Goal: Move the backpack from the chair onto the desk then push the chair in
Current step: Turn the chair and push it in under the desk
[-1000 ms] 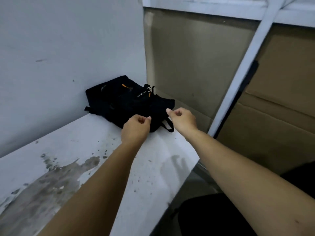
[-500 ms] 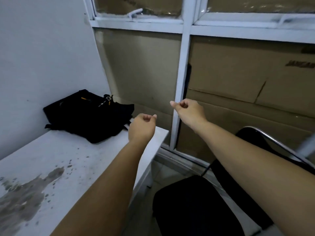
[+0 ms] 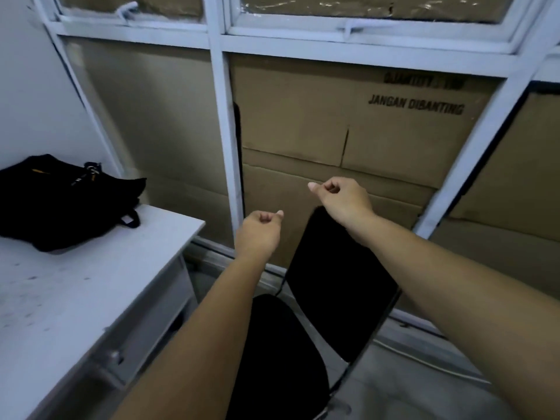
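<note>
The black backpack (image 3: 60,201) lies flat on the white desk (image 3: 75,298), in its far corner against the wall. A black chair (image 3: 336,286) stands to the right of the desk, its seat partly hidden under my forearms. My left hand (image 3: 259,230) hovers in the air left of the chair's backrest, fingers curled shut with nothing in them. My right hand (image 3: 341,198) is just above the top edge of the backrest, also curled shut and empty; whether it touches the backrest I cannot tell.
Brown cardboard sheets (image 3: 333,131) fill a white window frame (image 3: 224,122) straight behind the chair. The desk's drawer front with a small knob (image 3: 115,356) faces the chair. A cable (image 3: 424,362) runs along the grey floor at the right.
My view swung right from the desk to the chair. Both hands left the backpack, which stays on the desk, and moved right toward the chair's backrest.
</note>
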